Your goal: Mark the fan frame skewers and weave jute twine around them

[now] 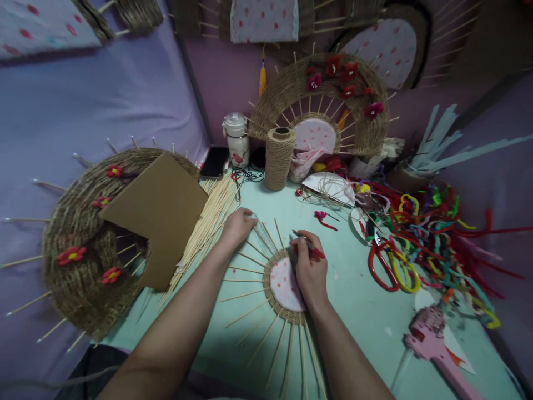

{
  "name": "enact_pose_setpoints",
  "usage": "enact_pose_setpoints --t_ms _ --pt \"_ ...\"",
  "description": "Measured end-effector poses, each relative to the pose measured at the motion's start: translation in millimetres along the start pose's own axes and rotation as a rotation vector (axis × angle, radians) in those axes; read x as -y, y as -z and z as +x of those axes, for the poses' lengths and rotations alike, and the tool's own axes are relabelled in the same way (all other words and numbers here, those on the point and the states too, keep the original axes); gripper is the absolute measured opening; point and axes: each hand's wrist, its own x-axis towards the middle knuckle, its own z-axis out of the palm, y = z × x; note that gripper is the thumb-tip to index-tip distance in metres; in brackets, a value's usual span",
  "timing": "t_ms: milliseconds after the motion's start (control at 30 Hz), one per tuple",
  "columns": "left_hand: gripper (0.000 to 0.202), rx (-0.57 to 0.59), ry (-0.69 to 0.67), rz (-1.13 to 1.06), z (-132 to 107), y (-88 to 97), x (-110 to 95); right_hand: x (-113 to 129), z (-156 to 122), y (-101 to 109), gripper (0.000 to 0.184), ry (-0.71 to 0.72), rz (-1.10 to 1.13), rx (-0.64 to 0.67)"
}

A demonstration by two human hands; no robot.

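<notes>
Pins clear ruler to the table with left hand, fingers curled down and pressed together on its far end. Pinches red pen in right hand, heel resting on pink-dotted woven disc. Sets ruler lengthwise from upper left down to disc rim, among skewer spokes. Aims pen tip leftward, just beside ruler's near end.

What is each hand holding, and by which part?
Right hand holds a red pen, grip around its middle. Left hand rests on the end of a clear ruler; whether it grasps it cannot be told.
</notes>
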Motion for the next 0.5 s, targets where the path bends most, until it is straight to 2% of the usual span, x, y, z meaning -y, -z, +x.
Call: enact_pose_setpoints --t_ms 300,500 --pt "0.035 0.042 0.015 -0.153 4.3 0.1 3.5 -4.5 -3.3 -2.3 0.032 -0.022 0.043 0.221" --pt "0.032 0.018 -0.006 -0.129 1.7 1.3 1.8 -5.5 -1.1 -2.4 0.032 0.015 0.050 0.297"
